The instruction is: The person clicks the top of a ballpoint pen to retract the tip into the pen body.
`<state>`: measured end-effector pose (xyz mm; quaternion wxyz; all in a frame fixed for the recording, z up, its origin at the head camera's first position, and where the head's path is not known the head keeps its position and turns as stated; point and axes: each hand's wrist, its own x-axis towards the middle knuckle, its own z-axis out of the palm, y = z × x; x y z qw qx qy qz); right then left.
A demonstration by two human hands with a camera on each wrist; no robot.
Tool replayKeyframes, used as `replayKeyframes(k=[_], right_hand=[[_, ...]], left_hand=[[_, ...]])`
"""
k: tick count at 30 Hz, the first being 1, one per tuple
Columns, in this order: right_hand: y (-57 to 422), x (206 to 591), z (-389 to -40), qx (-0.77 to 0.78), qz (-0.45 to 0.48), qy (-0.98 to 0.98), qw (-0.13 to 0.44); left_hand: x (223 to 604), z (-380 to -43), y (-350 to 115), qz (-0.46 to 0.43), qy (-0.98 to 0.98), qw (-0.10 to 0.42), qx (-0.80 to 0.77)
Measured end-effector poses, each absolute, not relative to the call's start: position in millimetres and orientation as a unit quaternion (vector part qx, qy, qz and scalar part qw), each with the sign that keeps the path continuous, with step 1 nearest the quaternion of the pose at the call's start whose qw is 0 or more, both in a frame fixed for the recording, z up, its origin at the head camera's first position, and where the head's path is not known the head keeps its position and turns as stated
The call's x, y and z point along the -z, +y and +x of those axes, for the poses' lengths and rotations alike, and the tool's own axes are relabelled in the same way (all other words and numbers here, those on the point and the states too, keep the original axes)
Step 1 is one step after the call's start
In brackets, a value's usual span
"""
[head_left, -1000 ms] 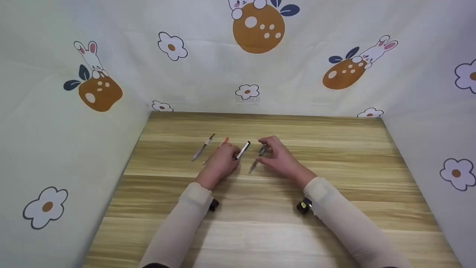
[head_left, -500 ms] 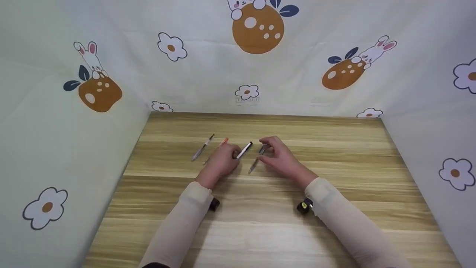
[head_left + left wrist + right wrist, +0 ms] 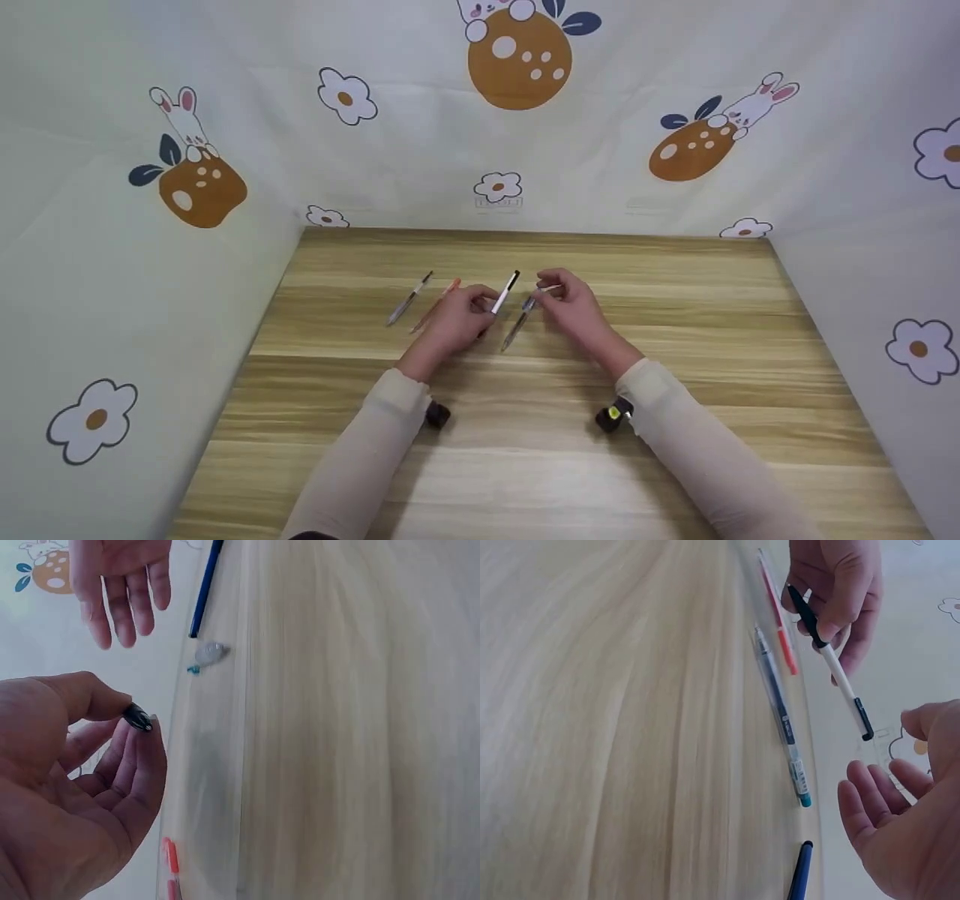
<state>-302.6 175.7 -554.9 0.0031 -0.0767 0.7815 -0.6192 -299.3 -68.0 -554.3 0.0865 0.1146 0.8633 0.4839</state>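
In the left hand (image 3: pixel 459 316), a white pen (image 3: pixel 840 678); backdrop lettering (image 3: pixel 498 202) blurred.

Cropped, covered and too small to read

In the left wrist view, the slim dark-blue pen (image 3: pixel 205 589) and the right hand (image 3: pixel 124 577) run off the top edge, the thin red-and-clear pen (image 3: pixel 173 858) off the bottom. The left hand (image 3: pixel 67 787) covers all but a black end of the white-and-black plastic pen (image 3: pixel 137 718). In the right wrist view, print on the clear, teal-ended pen (image 3: pixel 778 701) is illegible.
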Motion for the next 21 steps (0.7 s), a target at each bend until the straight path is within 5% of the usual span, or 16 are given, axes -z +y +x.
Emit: replayKeyframes(k=[21], right_hand=[[165.6,543.4,-310.1,0.741,-0.011,0.671,0.02]], left_hand=[[555.2,-286.3,-42.7,0.124,0.777,0.11,-0.607]])
